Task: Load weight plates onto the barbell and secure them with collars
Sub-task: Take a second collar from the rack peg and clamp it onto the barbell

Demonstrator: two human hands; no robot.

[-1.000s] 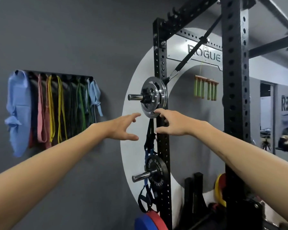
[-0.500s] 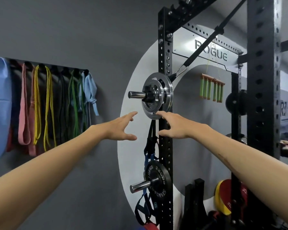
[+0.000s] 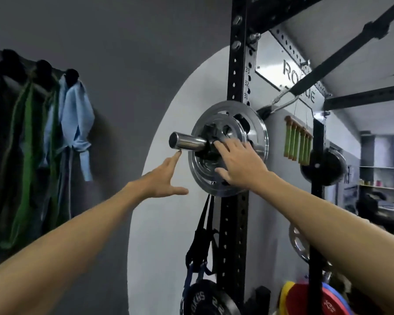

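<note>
Chrome weight plates (image 3: 256, 135) hang on a shiny storage peg (image 3: 187, 142) that sticks out left from the black rack upright (image 3: 237, 71). A black collar (image 3: 210, 133) sits on the peg against the plates. My right hand (image 3: 239, 165) lies flat on the plate face, fingers spread, fingertips at the collar. My left hand (image 3: 162, 180) is open just below the peg's free end, index fingertip nearly touching it. Neither hand grips anything. No barbell is in view.
A black plate (image 3: 208, 301) hangs on a lower peg, with black and blue straps (image 3: 200, 242) above it. Coloured plates (image 3: 305, 298) stand at the bottom right. Resistance bands (image 3: 50, 142) hang on the grey wall to the left. More plates hang on another upright (image 3: 317, 178).
I have come closer to the rack. My right hand rose from the plates' lower rim onto their face, and my left hand rose to the peg's end.
</note>
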